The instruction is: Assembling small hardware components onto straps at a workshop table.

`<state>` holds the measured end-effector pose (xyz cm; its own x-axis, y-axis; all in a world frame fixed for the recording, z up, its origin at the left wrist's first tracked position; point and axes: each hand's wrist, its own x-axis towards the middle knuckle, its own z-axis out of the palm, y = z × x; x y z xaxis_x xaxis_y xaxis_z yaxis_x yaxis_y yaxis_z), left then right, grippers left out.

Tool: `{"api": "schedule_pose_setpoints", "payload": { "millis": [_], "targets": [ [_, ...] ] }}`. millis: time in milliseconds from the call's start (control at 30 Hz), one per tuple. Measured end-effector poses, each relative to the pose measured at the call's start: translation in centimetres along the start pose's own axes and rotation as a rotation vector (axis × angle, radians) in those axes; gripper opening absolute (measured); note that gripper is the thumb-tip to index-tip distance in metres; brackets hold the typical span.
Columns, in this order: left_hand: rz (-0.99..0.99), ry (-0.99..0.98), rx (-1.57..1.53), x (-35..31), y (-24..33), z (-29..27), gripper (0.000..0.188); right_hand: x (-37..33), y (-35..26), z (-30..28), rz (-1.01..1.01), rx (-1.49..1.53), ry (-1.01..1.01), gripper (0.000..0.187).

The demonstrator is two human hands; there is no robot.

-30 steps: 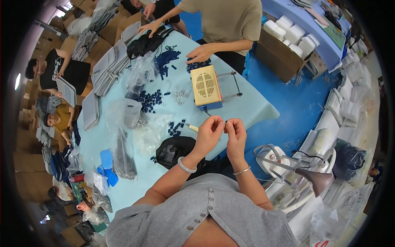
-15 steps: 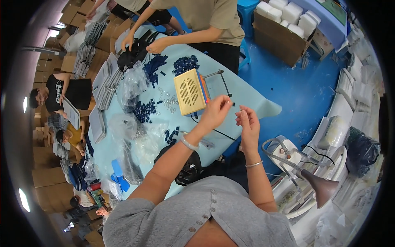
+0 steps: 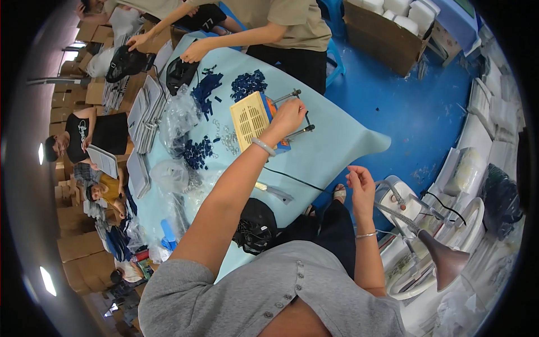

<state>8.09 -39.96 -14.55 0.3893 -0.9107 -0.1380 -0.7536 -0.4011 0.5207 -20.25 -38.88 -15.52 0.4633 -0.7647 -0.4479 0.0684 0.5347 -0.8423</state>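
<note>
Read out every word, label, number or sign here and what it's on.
I don't copy printed text, only locate it:
Co-worker's black cloth T-shirt: white lettering.
Black cloth shorts: white digits.
Black fabric bundle by lap: marks too small to read.
Cream slotted rectangular machine: none readable.

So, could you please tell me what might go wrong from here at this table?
The left hand, at the metal frame, might nudge the yellow box and scatter the small clear rings close beside it. The black cord, which runs across the table to its edge, could get snagged and perhaps tug the box.
</note>
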Motion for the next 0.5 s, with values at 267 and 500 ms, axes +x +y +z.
{"api": "schedule_pose_setpoints", "payload": {
  "millis": [267, 500],
  "targets": [
    [0.062, 0.011, 0.111, -0.3, -0.4, 0.4, 0.011, -0.2, 0.8, -0.4, 0.027, 0.012, 0.006, 0.014],
    [0.101, 0.036, 0.124, -0.4, -0.5, 0.5, 0.011, -0.1, 1.6, -0.9, 0.033, 0.004, -0.001, 0.014]
  ]
}}
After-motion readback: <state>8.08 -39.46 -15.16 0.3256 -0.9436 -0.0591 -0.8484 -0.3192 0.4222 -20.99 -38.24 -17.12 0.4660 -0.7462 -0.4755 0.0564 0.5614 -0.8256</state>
